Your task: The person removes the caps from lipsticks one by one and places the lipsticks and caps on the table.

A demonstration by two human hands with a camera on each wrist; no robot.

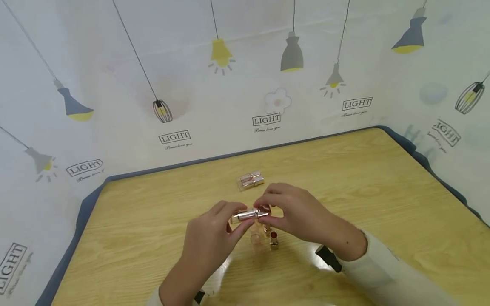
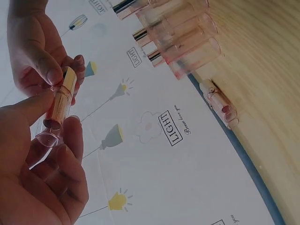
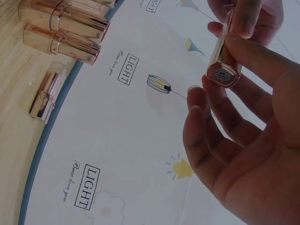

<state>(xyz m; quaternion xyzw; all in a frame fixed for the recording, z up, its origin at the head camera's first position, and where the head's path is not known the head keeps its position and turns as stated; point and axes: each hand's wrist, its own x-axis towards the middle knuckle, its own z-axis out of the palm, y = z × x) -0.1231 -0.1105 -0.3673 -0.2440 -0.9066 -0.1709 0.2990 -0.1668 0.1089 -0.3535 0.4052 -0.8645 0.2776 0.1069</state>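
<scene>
Label [image 3: 224, 74] on the held lipstick [image 1: 248, 214] — too small to read; right sleeve [image 1: 394, 272] — cut off below.

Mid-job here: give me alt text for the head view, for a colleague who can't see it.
A left hand and right hand hold a lipstick sideways between them above a wooden table. Below, a red-topped tube stands beside clear caps; more lipsticks lie behind, before a wall printed with hanging lamps.
</scene>
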